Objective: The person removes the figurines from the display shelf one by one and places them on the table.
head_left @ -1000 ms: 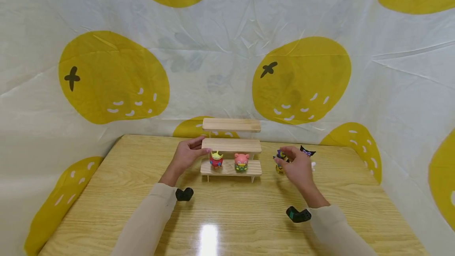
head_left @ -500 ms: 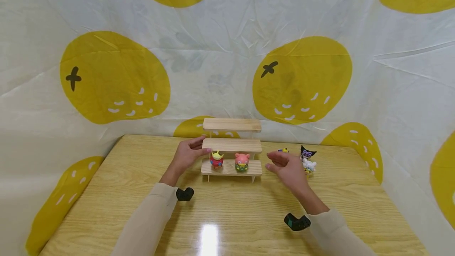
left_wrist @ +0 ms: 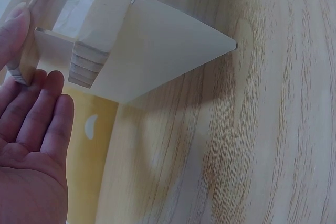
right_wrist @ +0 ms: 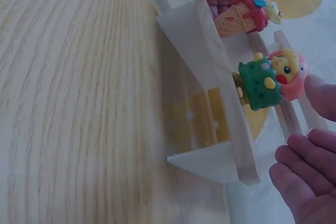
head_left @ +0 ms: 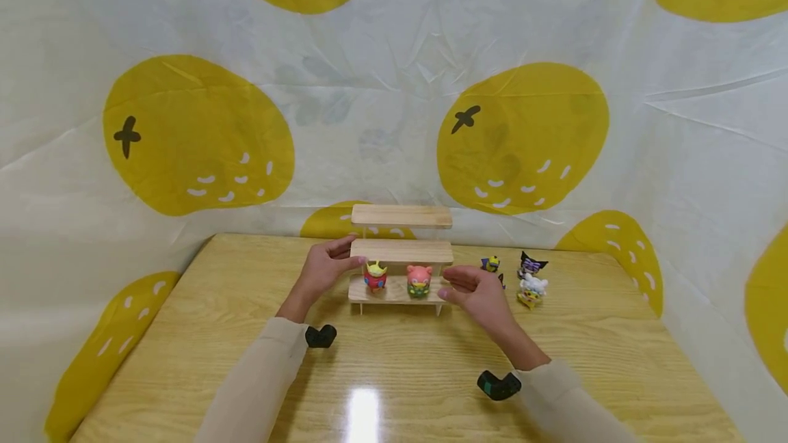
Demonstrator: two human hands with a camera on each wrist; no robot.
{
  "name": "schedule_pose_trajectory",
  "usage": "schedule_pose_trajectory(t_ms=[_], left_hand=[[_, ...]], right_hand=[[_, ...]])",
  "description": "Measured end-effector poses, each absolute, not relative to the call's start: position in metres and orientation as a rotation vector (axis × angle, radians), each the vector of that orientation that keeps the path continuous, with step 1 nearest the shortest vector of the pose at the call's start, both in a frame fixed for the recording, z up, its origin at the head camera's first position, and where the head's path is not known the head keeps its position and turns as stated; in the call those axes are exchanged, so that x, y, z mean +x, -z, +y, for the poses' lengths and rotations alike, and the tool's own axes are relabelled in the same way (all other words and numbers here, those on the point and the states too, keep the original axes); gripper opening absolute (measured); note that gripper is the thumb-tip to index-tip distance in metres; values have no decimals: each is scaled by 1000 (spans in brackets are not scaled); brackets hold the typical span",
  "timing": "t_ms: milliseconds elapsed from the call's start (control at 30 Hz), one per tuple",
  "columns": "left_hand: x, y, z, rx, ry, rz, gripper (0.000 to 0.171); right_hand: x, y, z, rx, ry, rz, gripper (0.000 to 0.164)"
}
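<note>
A three-tier wooden display stand [head_left: 401,250] is at the back of the table. My left hand [head_left: 323,269] holds the left end of its middle shelf, thumb in front and fingers behind, as the left wrist view [left_wrist: 39,124] shows. My right hand [head_left: 483,299] is beside the stand's right end, fingers extended, thumb apart, holding nothing. On the lowest shelf stand a red figurine [head_left: 375,277] with a yellow-green top and a cone-shaped base, and a pink-hooded figurine [head_left: 418,281] with a green body [right_wrist: 260,85]. The right thumb is near the pink hood in the right wrist view.
Right of my right hand are more small figurines: a blue-and-yellow one [head_left: 490,264], a black-eared one [head_left: 531,265] and a white-and-yellow one [head_left: 531,291]. Another dark one is partly hidden behind the hand. Fruit-print cloth [head_left: 369,122] hangs behind the table [head_left: 418,374].
My right hand has moved left from the loose figurines to the stand's right end, uncovering several of them. The left hand and the two figurines on the stand have stayed put.
</note>
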State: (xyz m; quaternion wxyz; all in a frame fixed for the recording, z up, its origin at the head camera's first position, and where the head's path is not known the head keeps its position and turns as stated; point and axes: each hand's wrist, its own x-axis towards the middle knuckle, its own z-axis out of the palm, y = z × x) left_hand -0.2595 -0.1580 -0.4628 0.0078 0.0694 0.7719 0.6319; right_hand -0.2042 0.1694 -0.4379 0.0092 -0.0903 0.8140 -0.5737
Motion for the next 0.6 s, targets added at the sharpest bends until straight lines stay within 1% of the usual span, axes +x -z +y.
schedule_pose_trajectory(t_ms=[333, 600], left_hand=[[-261, 464, -159, 214, -1989, 2396, 69], [-261, 463, -159, 211, -1985, 2403, 69]], right_hand=[[-209, 444, 149, -344, 1908, 2406, 45], [-212, 443, 132, -233, 1975, 2394, 45]])
